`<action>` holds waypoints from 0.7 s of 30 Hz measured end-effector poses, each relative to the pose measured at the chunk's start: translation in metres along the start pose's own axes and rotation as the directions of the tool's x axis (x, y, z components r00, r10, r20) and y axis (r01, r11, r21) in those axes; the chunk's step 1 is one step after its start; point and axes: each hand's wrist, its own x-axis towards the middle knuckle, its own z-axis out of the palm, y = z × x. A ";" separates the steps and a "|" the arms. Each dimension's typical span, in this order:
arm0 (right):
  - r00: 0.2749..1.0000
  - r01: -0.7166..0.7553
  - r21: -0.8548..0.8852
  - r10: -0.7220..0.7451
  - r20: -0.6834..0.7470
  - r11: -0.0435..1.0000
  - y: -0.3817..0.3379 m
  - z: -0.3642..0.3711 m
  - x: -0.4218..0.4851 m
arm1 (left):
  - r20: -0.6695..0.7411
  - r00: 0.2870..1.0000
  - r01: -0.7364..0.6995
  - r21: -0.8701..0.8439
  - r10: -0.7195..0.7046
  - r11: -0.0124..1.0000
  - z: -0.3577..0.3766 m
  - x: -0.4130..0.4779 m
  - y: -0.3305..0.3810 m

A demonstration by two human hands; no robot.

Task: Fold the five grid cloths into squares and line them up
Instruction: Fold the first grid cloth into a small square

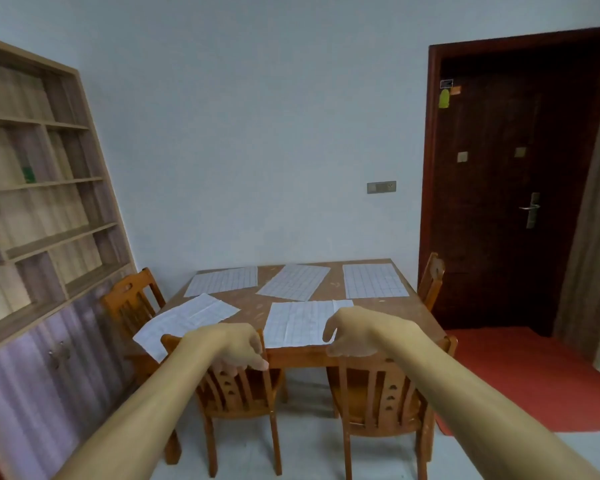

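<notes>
Status: at the start, no fold done. All five grid cloths lie flat and unfolded on the wooden table (253,306).

Grip: left hand (236,348) and right hand (354,332) are both empty, fingers hanging loosely curled, palms down, arms stretched forward. Nothing pinched.

Layout from the hands:
- near-centre cloth (302,323) sits between the two hands. The right hand overlaps its near right corner in view; can't tell if it touches.
- near-left cloth (187,318) is just beyond and left of the left hand, skewed, overhanging the table edge.
- far-left cloth (222,279), far-middle cloth (295,282) and far-right cloth (374,280) lie in a row well beyond both hands.

Two chairs stand between the person and the table: left chair (236,386) under the left hand, right chair (378,393) under the right wrist.

Next, my read: take the near-centre cloth first. Pinch both near corners, one per hand, then carry them to the far edge and match the grid lines. The chairs limit reach, so the far row likely needs dragging closer.
</notes>
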 end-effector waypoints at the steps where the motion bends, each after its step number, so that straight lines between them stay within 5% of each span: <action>1: 1.000 -0.010 0.008 0.010 0.004 1.000 0.008 -0.005 0.015 | -0.006 1.000 -0.002 -0.003 0.002 1.000 -0.008 0.014 0.003; 21: 0.995 -0.004 -0.005 0.005 0.100 1.000 0.061 -0.021 0.325 | 0.034 0.999 -0.031 -0.079 0.033 0.996 -0.082 0.283 -0.056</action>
